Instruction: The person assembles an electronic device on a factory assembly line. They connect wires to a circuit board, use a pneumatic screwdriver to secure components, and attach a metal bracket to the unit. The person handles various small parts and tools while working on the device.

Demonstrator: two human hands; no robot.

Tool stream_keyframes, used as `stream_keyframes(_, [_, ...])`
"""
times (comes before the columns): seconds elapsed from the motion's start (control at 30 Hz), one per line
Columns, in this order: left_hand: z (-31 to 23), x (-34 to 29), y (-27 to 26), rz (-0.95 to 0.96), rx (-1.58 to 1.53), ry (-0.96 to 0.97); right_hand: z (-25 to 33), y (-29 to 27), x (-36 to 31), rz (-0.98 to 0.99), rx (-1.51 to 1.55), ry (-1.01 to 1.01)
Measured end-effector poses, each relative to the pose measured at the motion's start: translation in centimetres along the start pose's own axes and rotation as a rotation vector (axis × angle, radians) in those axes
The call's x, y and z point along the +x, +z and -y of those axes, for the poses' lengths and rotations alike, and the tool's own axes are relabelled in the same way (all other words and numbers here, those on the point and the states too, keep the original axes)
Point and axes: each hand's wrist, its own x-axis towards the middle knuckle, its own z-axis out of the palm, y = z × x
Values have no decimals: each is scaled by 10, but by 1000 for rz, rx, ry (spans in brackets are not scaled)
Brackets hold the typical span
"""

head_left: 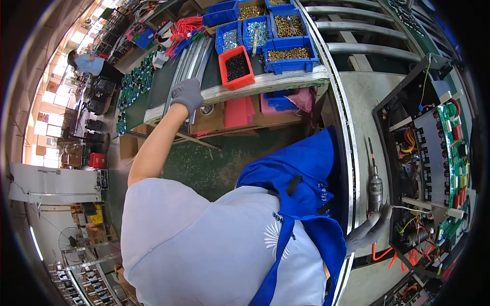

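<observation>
My left hand (188, 96), in a grey glove, reaches out to the bench edge. Its fingers are curled over the near part of several long silvery metal rails (196, 58), and seem closed on one; the fingertips are partly hidden. At the right, my right hand (368, 230), also gloved in grey, is around the lower end of an electric screwdriver (375, 187), whose bit points away from me. Beside it stands an open black metal chassis (392, 201) with green circuit boards (449, 153) and coloured wires inside.
Blue bins (290, 65) of brass-coloured and silvery hardware and a red bin (237, 67) of black parts stand on the bench. Red cables (186, 26) and circuit boards (137, 81) lie farther left. Metal rollers (367, 30) run at upper right. Another person (91, 65) stands far left.
</observation>
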Motion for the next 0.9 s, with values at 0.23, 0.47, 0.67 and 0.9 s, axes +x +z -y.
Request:
stream_keyframes(0.23, [34,7,-2,218,-1076,-112,0,0,-9,2,-9,16])
stream_keyframes(0.47, [45,15,58,392,-1790,-242,10,5,-9,18,31,0])
stream_keyframes(0.67, [4,-8,39,93,-1015,-94,15,8,-10,5,46,5])
stream_keyframes(0.9, [11,8,83,412,-1192,-126,13,0,-20,26,4,58])
